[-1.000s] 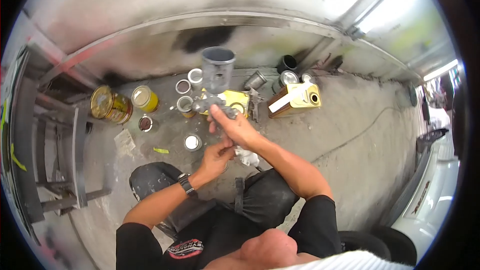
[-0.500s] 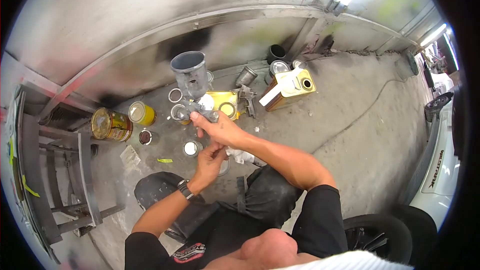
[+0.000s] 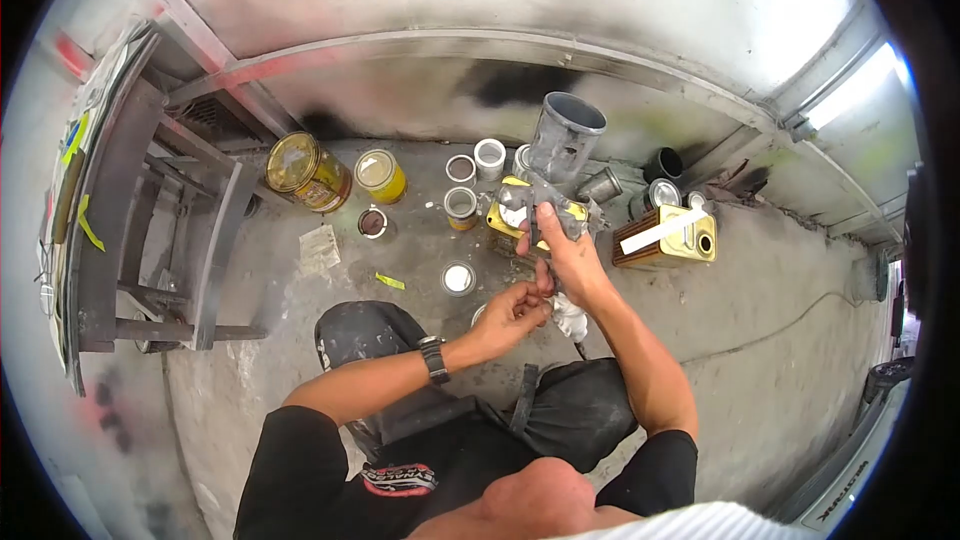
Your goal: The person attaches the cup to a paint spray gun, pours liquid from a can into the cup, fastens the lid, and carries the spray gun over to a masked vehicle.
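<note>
My right hand [image 3: 570,258] is wrapped round the grey spray gun [image 3: 530,202], thumb on top of its body. The gun's large grey cup [image 3: 560,145] stands above it, tilted slightly to the right. Just below the gun, my left hand [image 3: 508,320] has thumb and fingers pinched together near its lower end; what they hold, if anything, is too small to make out. A crumpled white cloth [image 3: 570,322] shows beneath my right wrist. Behind the gun is a yellow can [image 3: 497,224], partly hidden by it.
Several paint cans, among them a yellow one [image 3: 380,175] and a small one with white contents [image 3: 458,278], stand on the concrete floor. A rectangular metal tin [image 3: 665,238] with a white strip is at right. A grey wooden stand [image 3: 215,250] is at left; a hose [image 3: 780,330] lies at right.
The view has turned left, so the floor items sit further right. The spray gun and both my hands have moved right, closer to the rectangular tin.
</note>
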Action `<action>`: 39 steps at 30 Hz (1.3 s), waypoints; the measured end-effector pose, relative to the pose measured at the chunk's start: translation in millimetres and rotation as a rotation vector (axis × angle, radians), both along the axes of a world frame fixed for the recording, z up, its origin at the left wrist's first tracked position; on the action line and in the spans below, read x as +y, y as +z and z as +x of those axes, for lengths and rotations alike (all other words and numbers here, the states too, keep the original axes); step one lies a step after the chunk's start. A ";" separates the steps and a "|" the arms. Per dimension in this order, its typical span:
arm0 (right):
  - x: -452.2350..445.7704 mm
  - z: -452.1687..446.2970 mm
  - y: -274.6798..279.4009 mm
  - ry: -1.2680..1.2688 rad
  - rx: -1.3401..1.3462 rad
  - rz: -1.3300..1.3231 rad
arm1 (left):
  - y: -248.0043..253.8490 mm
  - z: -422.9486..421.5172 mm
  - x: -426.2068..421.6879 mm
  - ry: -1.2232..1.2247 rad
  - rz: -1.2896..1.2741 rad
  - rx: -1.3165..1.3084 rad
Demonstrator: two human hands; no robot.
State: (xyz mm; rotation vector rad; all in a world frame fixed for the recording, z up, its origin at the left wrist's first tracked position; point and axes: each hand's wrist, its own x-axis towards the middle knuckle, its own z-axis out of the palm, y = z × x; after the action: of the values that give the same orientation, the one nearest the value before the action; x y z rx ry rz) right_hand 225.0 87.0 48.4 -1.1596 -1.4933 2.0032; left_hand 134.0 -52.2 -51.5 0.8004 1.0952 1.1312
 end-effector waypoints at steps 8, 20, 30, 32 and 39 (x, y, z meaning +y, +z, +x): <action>-0.8 0.1 -2.6 0.038 -0.015 0.018 | -1.9 -0.3 -0.5 -0.011 -0.001 0.029; -4.7 1.7 -0.2 0.056 -0.013 0.078 | -2.2 1.9 -0.7 0.023 0.033 0.017; -2.3 4.3 -4.9 0.077 -0.034 0.053 | 8.3 1.3 0.2 0.024 0.011 0.020; -4.7 3.6 -2.0 0.074 -0.013 0.039 | 3.8 1.4 0.0 0.039 0.010 -0.002; -7.3 2.8 -0.9 0.068 0.036 -0.029 | 16.5 -4.7 0.7 0.045 -0.001 0.058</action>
State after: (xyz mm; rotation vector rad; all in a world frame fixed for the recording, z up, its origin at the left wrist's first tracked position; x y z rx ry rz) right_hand 227.8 79.7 47.5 -1.0921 -1.5102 2.0856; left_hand 129.3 -51.5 -35.0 0.8158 1.1674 1.1516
